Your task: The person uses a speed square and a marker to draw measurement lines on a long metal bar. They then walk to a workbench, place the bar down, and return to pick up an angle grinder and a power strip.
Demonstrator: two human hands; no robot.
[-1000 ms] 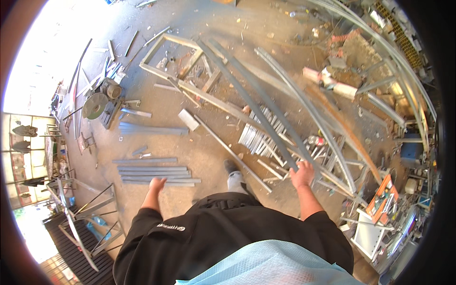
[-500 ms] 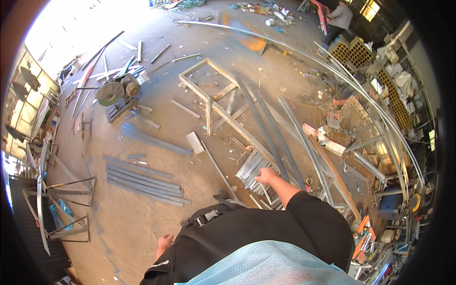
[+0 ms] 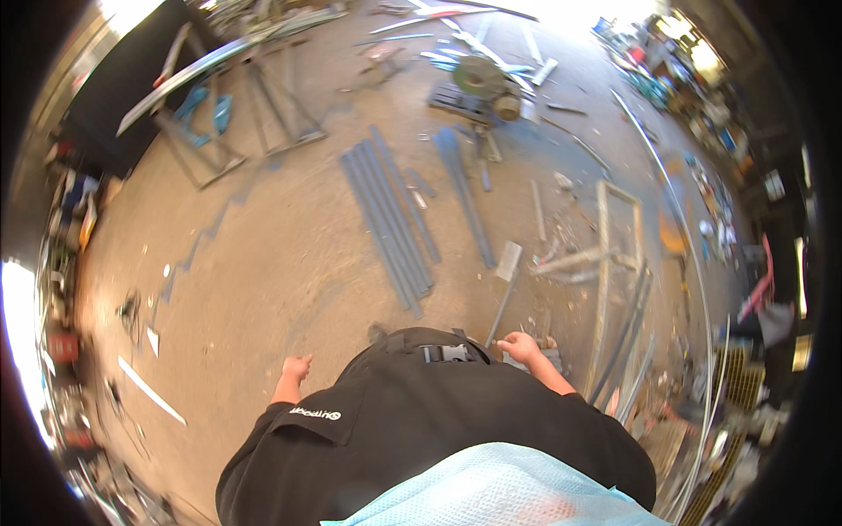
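Observation:
My left hand (image 3: 297, 366) hangs above the bare floor at my left side, its fingers curled in and nothing showing in them. In front of my right hip is my right hand (image 3: 521, 348), with loosely curled fingers and no held thing visible. Just under it lie short grey metal pieces (image 3: 551, 358), mostly hidden by the hand and sleeve. A thin metal bar (image 3: 503, 307) on the floor runs toward its fingertips; whether they touch I cannot tell. Ahead of me, several long blue-grey metal tubes (image 3: 386, 230) lie side by side.
A cut-off saw (image 3: 481, 88) stands on the floor ahead. Welded frames (image 3: 206, 140) stand at far left, and a rectangular metal frame (image 3: 603, 237) lies at right. A long thin pipe (image 3: 675, 197) curves past it. A flat plate (image 3: 508, 260) lies near the thin bar.
My view and body have turned left, so the tubes and saw appear farther right. My right hand has left the bundle of short metal pieces and drawn back near my waist.

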